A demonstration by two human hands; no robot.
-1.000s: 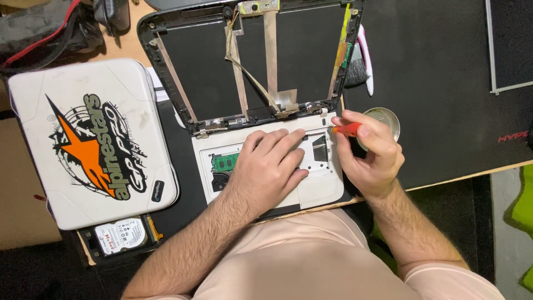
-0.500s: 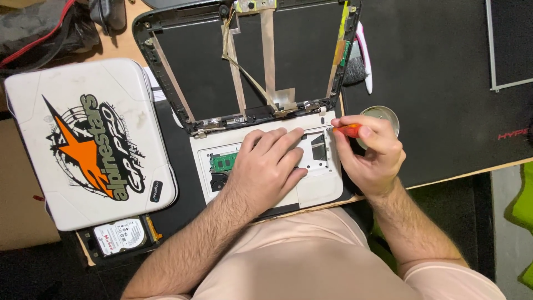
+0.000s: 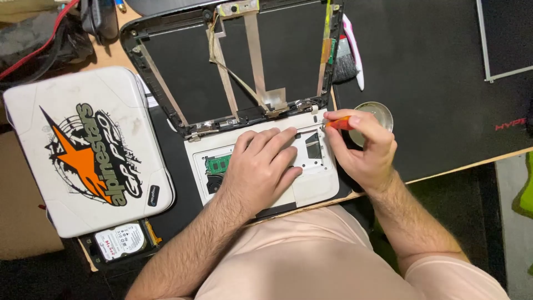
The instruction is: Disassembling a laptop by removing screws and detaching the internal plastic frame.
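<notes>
White laptop base: lies flat at near edge of bench, keyboard removed, inner tray exposed; green memory board and dark round opening visible at left side. Lid frame: black, screen panel gone, tilted back, silver foil strips and thin cables running down to hinges. Screwdriver: orange handle, lying near level, tip at base's top right corner by hinge.

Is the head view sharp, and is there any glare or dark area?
Head view: mostly sharp, with evenly lit hands; the left hand casts a soft shadow on the white laptop base; slight glare in the small round dish; bottom corners dark.
</notes>
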